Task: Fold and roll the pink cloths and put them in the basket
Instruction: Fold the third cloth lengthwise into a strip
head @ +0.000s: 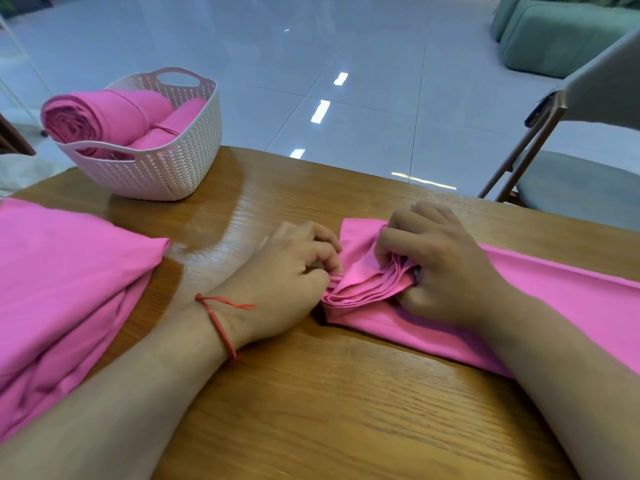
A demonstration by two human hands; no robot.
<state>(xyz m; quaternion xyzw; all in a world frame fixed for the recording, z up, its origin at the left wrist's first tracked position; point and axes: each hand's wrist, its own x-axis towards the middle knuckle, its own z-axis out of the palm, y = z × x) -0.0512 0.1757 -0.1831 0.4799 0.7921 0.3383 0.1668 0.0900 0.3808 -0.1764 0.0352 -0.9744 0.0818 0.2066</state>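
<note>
A pink cloth, folded into a long strip, lies across the wooden table and runs off to the right. Its left end is bunched into the start of a roll. My left hand pinches that bunched end from the left. Curled over it from the right, my right hand grips its layers. At the back left stands a pale woven basket holding rolled pink cloths. One big roll pokes out over its left rim.
A loose pile of pink cloth covers the table's left side. A folding chair with a grey seat stands off the far right edge. Shiny floor tiles and a green sofa lie beyond the table.
</note>
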